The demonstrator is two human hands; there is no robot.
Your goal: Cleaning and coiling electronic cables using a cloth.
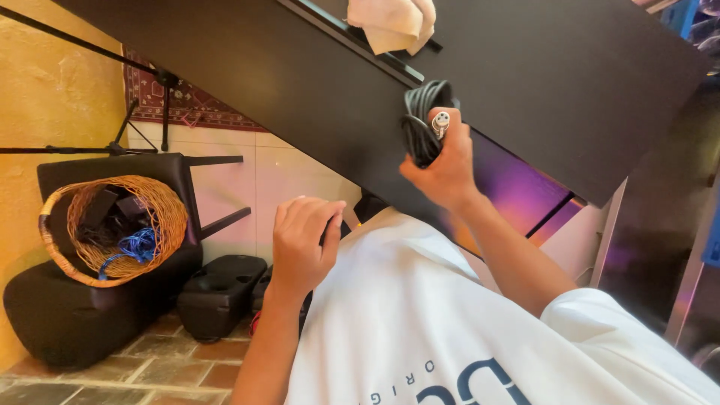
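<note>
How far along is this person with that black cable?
The black cable already looks gathered into a coil, its silver plug sticking up. The right hand grips the coil in front of a dark panel. The left hand is curled lower down; whether it holds anything cannot be told. The coil is not yet set down; a wicker basket holds other cables.

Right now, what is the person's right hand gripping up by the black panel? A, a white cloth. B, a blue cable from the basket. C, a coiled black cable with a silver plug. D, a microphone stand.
C: the right hand is closed around a coiled black cable whose silver plug pokes out above the fingers, while the white cloth lies apart, up on the black panel.
</note>
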